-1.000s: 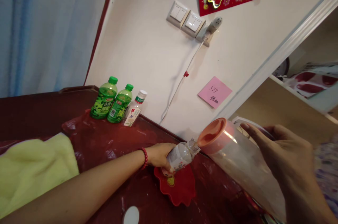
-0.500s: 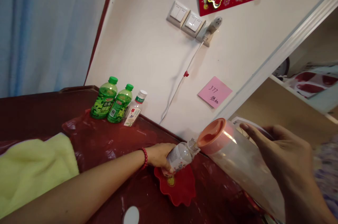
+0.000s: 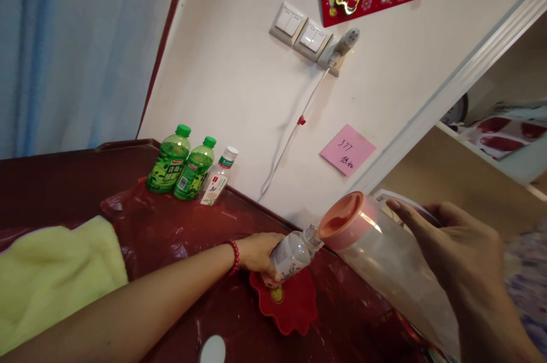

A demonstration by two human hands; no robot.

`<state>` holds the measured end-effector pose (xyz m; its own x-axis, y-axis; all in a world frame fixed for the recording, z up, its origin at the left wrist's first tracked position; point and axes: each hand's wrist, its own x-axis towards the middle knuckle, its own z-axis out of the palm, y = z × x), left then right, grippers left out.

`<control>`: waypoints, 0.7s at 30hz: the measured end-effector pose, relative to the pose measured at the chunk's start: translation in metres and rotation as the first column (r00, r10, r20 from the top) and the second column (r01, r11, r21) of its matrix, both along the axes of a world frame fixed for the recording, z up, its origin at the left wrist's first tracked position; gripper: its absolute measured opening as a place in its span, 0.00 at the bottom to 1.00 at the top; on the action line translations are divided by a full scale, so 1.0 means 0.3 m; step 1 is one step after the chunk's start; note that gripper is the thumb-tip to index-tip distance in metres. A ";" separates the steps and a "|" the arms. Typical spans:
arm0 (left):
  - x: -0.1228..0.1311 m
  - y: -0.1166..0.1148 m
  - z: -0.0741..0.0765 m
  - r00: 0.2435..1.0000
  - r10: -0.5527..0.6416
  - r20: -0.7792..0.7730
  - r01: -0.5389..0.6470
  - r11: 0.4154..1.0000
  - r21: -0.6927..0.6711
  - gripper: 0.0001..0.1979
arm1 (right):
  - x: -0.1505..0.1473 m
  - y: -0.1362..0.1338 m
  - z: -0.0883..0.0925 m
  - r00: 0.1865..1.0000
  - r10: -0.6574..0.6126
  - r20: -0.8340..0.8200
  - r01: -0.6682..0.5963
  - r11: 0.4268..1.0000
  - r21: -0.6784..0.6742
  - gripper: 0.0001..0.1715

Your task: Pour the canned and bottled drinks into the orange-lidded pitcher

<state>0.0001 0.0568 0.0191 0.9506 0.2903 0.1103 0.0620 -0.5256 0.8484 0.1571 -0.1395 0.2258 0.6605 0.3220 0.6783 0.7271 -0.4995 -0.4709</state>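
My left hand [image 3: 261,255], with a red bead bracelet at the wrist, is wrapped round the lower part of a clear plastic bottle [image 3: 292,255]. The bottle has no cap on and stands over a red scalloped dish [image 3: 289,307]. My right hand [image 3: 464,260] grips the handle of a translucent pitcher [image 3: 393,272] with an orange lid [image 3: 343,220]. The pitcher is tilted, its lid's spout at the bottle's mouth. Whether liquid is flowing is hard to make out. A round white cap [image 3: 212,349] lies on the table near the bottom edge.
Two green drink bottles [image 3: 168,160] and a smaller white-capped bottle [image 3: 219,176] stand against the wall. A yellow towel [image 3: 64,283] lies at the left on the dark red table [image 3: 179,237]. A white cord [image 3: 285,152] hangs from the wall socket.
The pitcher and my right hand have shifted very slightly to the left. The bottle and my left hand stay in place.
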 end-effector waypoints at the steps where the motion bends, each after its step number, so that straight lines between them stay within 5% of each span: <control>1: 0.000 0.000 0.000 1.000 0.003 -0.005 -0.003 1.000 0.004 0.34 | 0.003 0.001 -0.001 1.000 0.005 -0.005 -0.005 1.000 0.008 0.29; 21: 0.000 0.002 -0.005 1.000 0.014 0.026 -0.015 0.999 0.035 0.34 | 0.023 0.006 -0.014 1.000 0.019 0.015 -0.019 0.999 0.042 0.32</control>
